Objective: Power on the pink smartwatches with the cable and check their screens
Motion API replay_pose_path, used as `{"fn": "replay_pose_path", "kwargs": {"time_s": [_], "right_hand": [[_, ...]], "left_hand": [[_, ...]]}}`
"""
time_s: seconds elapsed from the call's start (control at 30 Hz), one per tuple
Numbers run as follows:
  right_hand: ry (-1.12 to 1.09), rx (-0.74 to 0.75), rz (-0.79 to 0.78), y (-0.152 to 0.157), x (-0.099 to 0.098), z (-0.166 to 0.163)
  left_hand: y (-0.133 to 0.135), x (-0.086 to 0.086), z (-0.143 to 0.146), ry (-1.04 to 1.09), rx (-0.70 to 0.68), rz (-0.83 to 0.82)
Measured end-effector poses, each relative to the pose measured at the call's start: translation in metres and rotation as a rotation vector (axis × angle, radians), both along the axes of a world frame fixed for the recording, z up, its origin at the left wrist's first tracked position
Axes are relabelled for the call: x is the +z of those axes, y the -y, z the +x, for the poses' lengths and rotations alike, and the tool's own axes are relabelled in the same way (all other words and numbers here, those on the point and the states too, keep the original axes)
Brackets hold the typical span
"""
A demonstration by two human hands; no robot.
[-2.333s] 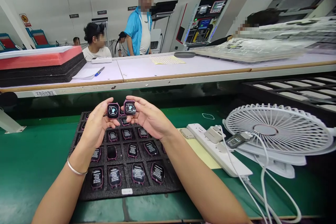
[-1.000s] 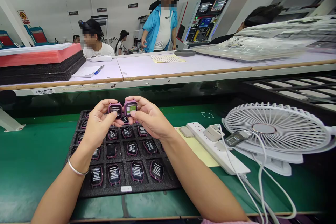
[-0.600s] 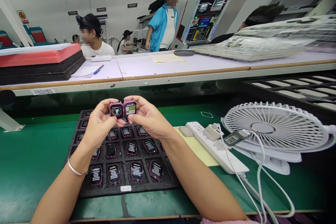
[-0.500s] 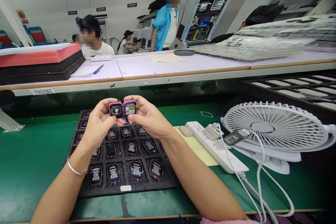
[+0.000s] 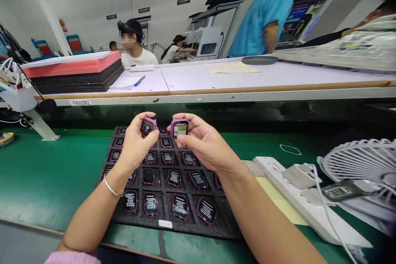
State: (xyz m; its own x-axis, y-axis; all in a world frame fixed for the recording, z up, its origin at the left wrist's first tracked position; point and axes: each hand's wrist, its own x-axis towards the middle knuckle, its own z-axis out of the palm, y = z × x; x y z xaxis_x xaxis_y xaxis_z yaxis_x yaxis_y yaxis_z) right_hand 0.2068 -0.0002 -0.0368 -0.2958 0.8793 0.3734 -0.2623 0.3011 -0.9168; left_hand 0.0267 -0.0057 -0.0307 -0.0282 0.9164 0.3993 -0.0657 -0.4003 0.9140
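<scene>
My left hand (image 5: 138, 142) is closed around a purple-cased smartwatch (image 5: 147, 127) without a strap, its dark face turned at an angle. In my right hand (image 5: 204, 140) is a second strapless smartwatch (image 5: 180, 128), whose screen shows a green and white display. A gap separates the two watches. Both are held above the far part of a black foam tray (image 5: 168, 231). Many compartments of the tray hold similar purple watches, such as one smartwatch (image 5: 180, 206) with white text on its screen. My forearms and hands hide parts of the tray.
Right of the tray lie a white power strip (image 5: 278, 185) with plugs, a yellow sheet (image 5: 280, 202), a grey USB meter (image 5: 343, 192) and a white fan (image 5: 361, 161). A raised shelf (image 5: 185, 84) crosses behind, bearing stacked foam (image 5: 77, 70). A person in blue (image 5: 262, 20) stands beyond it.
My hands have moved apart, separating the two watches that were side by side. The watch in my left hand has tilted. The view has turned left, and the person in blue appears closer.
</scene>
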Motion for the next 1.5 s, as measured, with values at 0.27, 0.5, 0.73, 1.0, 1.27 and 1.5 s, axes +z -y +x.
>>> {"fn": "replay_pose_path", "kwargs": {"time_s": [0.27, 0.5, 0.73, 1.0, 1.27, 1.5], "right_hand": [[0.016, 0.014, -0.017, 0.0007, 0.0004, -0.0019], [0.001, 0.028, -0.029, -0.0003, -0.0003, -0.0023], [-0.004, 0.019, -0.025, -0.0001, 0.002, -0.0031], [0.002, 0.028, -0.025, 0.0, 0.0018, -0.0036], [0.014, 0.035, -0.02, -0.0007, 0.0005, -0.0022], [0.028, 0.038, -0.009, -0.0007, 0.0, -0.0023]], "left_hand": [[0.0049, -0.0001, 0.0016, -0.099, 0.002, 0.013], [0.0038, -0.001, 0.0011, -0.185, 0.073, 0.031], [0.0032, -0.0011, 0.0019, -0.142, 0.073, 0.015], [0.0025, -0.003, 0.0017, -0.129, 0.106, 0.031], [0.0032, -0.002, 0.0011, -0.172, 0.126, 0.035], [0.002, -0.0041, 0.0012, -0.15, 0.105, 0.039]]}}
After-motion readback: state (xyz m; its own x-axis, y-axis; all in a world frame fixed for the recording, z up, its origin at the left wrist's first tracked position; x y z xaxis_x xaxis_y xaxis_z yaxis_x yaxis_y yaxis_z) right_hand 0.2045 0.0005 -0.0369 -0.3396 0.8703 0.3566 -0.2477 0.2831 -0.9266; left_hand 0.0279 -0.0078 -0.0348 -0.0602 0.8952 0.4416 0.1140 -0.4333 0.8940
